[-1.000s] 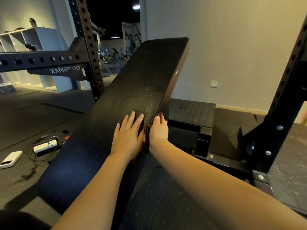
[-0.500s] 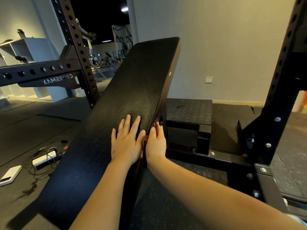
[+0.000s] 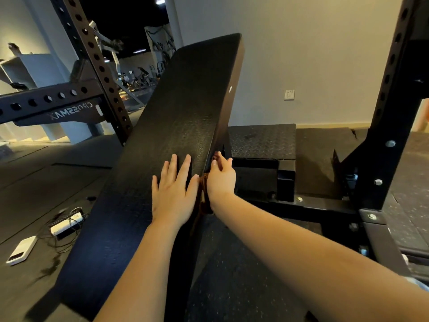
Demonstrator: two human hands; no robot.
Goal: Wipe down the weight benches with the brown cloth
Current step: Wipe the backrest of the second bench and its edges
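Left hand (image 3: pixel 173 194): we see it flat, fingers spread, palm down on the bench pad, grasping nothing.
Right hand (image 3: pixel 220 180): we see it against the pad's right edge, fingers extended upward, pressing the cloth to that side.
Cloth (image 3: pixel 203 196): brown, bunched, mostly hidden; we find it between the right palm and the pad's edge, just beside the left thumb, a strip hanging below.
Bench (image 3: pixel 185 108): black, inclined, rising away from us.
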